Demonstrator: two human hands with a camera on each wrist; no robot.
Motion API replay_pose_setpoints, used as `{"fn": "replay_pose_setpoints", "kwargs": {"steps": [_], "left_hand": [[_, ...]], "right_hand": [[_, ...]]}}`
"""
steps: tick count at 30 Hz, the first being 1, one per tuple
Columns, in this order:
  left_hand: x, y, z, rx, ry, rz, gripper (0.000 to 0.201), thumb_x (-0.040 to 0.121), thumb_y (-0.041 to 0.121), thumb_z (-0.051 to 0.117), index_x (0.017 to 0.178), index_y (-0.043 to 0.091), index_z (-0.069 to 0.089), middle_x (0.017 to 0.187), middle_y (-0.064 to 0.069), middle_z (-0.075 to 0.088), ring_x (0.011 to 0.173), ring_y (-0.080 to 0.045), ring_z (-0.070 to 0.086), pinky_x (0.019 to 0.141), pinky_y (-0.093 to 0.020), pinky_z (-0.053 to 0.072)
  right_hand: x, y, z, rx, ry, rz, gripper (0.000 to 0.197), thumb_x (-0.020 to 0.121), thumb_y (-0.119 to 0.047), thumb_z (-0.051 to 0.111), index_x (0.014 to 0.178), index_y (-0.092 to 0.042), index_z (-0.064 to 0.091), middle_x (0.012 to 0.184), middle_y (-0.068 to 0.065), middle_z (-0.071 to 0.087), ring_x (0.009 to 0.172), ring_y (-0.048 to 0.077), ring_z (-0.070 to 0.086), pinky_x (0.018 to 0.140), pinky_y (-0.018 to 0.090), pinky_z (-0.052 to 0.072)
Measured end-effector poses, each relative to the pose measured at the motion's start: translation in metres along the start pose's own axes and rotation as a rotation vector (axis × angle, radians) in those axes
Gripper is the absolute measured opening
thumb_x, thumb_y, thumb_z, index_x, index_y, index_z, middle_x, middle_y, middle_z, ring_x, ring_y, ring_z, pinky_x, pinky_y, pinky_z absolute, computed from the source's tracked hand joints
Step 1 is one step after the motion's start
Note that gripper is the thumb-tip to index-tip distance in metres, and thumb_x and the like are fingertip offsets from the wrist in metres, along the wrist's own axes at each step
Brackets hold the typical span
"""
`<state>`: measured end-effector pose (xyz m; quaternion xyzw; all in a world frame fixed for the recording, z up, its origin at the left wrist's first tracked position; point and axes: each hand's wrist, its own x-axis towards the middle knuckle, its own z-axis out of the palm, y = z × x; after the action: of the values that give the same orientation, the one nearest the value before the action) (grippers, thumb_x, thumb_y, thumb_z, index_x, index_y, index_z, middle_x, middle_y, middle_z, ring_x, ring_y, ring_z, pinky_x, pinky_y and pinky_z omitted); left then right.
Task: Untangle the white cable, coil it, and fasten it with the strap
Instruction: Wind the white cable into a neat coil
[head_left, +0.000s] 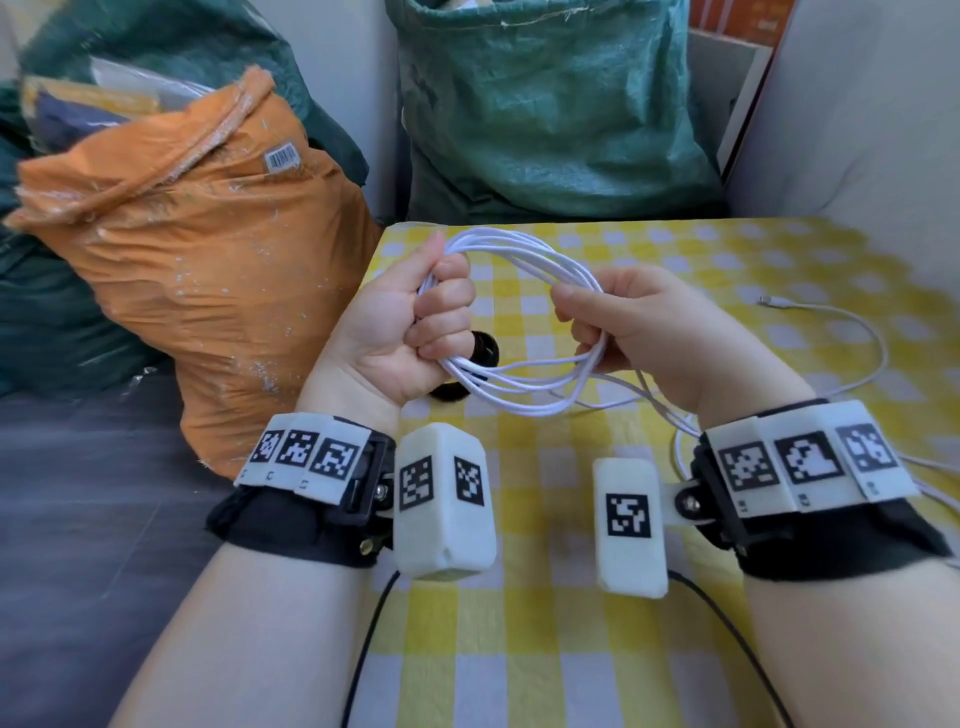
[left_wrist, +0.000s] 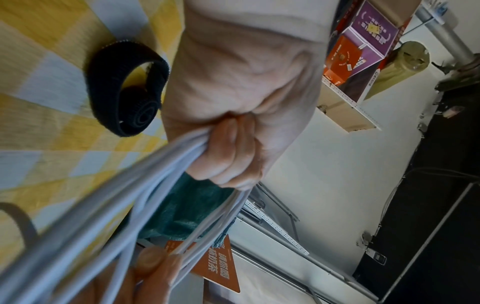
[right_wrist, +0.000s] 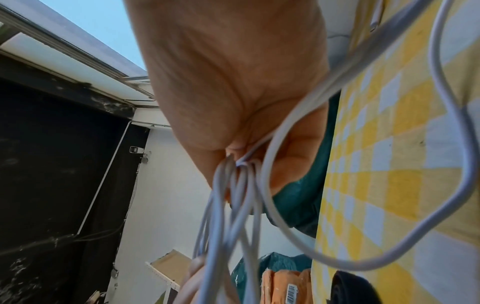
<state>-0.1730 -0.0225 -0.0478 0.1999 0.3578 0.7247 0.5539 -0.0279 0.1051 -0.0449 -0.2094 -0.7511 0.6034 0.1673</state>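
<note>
While both hands are raised above a tabletop (head_left: 597, 649) covered in a yellow-and-white checked cloth, they hold a smooth, thin white cable (head_left: 524, 260) wound into several round loops. The left hand (head_left: 410, 322) is closed in a fist around one side of the coil, its fingers (left_wrist: 228, 152) curled tightly over the bundled strands. The right hand (head_left: 639, 322) pinches the opposite side of the coil between thumb and curled fingers (right_wrist: 293, 156). A loose tail of the cable trails from the coil across the cloth to the right and ends in a small plug. A black, fuzzy hook-and-loop strap (left_wrist: 124, 90), partly rolled into a ring, lies on the tabletop just beneath the left hand. Behind the tabletop stand a crinkled orange woven sack (head_left: 208, 249) and a green woven sack (head_left: 550, 104).
</note>
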Motion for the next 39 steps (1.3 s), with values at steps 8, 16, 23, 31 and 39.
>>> {"fn": "replay_pose_setpoints", "kwargs": {"steps": [8,16,23,31,39], "left_hand": [[0.004,-0.004,-0.003,-0.063,0.015,0.043,0.048,0.098,0.041,0.029,0.057,0.020,0.046,0.043,0.008,0.031,0.035,-0.006,0.030,0.038,-0.016,0.030],[-0.003,-0.009,-0.002,0.243,0.005,-0.039,0.032,0.095,0.026,0.033,0.085,0.012,0.060,0.065,0.000,0.055,0.063,-0.016,0.053,0.069,-0.028,0.050],[-0.005,-0.012,0.008,0.438,0.061,-0.088,0.030,0.088,0.032,0.050,0.101,0.007,0.062,0.063,0.001,0.050,0.049,-0.011,0.046,0.052,-0.024,0.047],[-0.015,-0.010,0.027,0.435,0.154,-0.041,0.025,0.098,0.026,0.044,0.080,0.012,0.051,0.049,0.008,0.034,0.037,-0.004,0.028,0.040,-0.016,0.033],[-0.040,-0.013,0.050,0.099,0.358,0.083,0.039,0.100,0.036,0.040,0.066,0.018,0.041,0.040,0.010,0.021,0.029,-0.004,0.018,0.031,-0.016,0.015]], "right_hand": [[0.000,-0.004,0.005,0.619,-0.029,-0.006,0.025,0.100,-0.021,0.042,0.090,-0.005,0.058,0.052,-0.002,0.040,0.050,0.016,0.052,0.071,0.035,0.055],[0.000,-0.005,0.000,0.340,0.139,-0.006,0.028,0.101,-0.019,0.037,0.078,-0.013,0.051,0.045,-0.011,0.027,0.037,0.005,0.021,0.036,0.017,0.024],[-0.005,-0.008,0.002,-0.001,0.000,0.011,0.026,0.100,-0.020,0.037,0.079,-0.013,0.052,0.047,-0.011,0.028,0.039,0.007,0.022,0.037,0.018,0.023],[-0.013,-0.019,-0.003,0.006,-0.050,0.002,0.027,0.100,-0.023,0.040,0.080,-0.012,0.054,0.053,-0.007,0.027,0.044,0.010,0.024,0.041,0.021,0.025],[-0.044,-0.028,-0.002,0.229,-0.109,0.105,0.024,0.096,-0.027,0.052,0.078,-0.012,0.050,0.051,-0.004,0.045,0.042,0.012,0.049,0.054,0.027,0.051]]}}
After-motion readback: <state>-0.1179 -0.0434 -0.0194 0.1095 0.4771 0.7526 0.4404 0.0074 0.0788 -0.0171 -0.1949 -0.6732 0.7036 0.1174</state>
